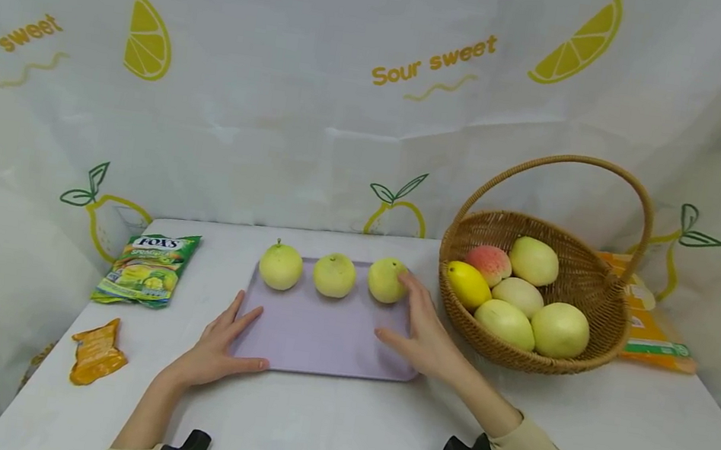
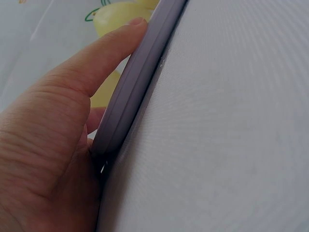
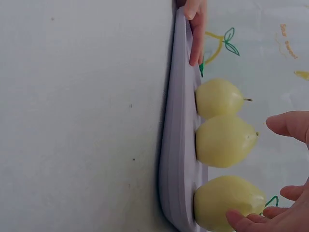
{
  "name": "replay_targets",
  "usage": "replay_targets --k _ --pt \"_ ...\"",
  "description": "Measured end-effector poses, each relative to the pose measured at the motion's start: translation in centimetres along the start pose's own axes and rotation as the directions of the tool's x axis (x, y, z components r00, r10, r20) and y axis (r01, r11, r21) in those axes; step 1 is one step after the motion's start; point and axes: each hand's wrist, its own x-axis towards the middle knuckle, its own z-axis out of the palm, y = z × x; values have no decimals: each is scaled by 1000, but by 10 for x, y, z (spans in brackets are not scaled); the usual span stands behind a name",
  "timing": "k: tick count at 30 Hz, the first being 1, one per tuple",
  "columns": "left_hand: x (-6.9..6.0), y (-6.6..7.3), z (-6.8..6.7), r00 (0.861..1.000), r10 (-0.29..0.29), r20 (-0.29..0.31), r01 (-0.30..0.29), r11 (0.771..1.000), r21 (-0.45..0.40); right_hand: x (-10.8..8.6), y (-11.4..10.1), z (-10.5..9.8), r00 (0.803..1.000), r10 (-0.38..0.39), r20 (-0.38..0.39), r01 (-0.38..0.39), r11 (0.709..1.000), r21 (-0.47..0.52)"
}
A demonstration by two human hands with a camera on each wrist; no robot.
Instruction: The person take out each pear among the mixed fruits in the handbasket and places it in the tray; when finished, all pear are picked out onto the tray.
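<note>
A lilac tray (image 1: 325,339) lies on the white table, with three pale yellow-green pears in a row along its far side: a left pear (image 1: 281,267), a middle pear (image 1: 334,276) and a right pear (image 1: 386,280). My left hand (image 1: 208,359) rests at the tray's front left corner, fingers spread. In the left wrist view its thumb lies along the tray rim (image 2: 137,72). My right hand (image 1: 430,340) is over the tray's right side, fingertips at the right pear. The right wrist view shows thumb and fingers wide apart, with one fingertip in front of that pear (image 3: 227,198).
Right of the tray stands a wicker basket (image 1: 610,321) with a tall handle, holding several pears, a peach (image 1: 489,264) and a lemon (image 1: 468,286). An orange bag (image 1: 657,332) lies behind it. At left are a green candy bag (image 1: 150,268) and a small orange packet (image 1: 97,352).
</note>
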Motion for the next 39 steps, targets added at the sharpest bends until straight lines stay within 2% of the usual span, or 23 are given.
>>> replay_targets --k 8,13,23,31,33,39 --pt "1 -1 0 1000 14 -5 -14 1000 -2 -14 -9 -10 998 -38 46 34 996 82" --pt "1 -1 -1 1000 16 -3 -16 1000 -2 -24 -17 -21 996 -48 71 43 996 75" --pt "0 1 -2 1000 3 0 -3 1000 -4 -44 -35 -54 988 -130 85 126 991 45" --pt "-1 0 -2 1000 0 1 0 1000 6 -54 -39 -84 980 -188 65 185 981 52" --pt "-1 0 -2 1000 3 1 -3 1000 6 -54 -39 -93 978 -199 57 197 980 41" --pt "0 -3 0 1000 8 1 -8 1000 10 -51 -33 -120 978 -207 31 208 975 -74"
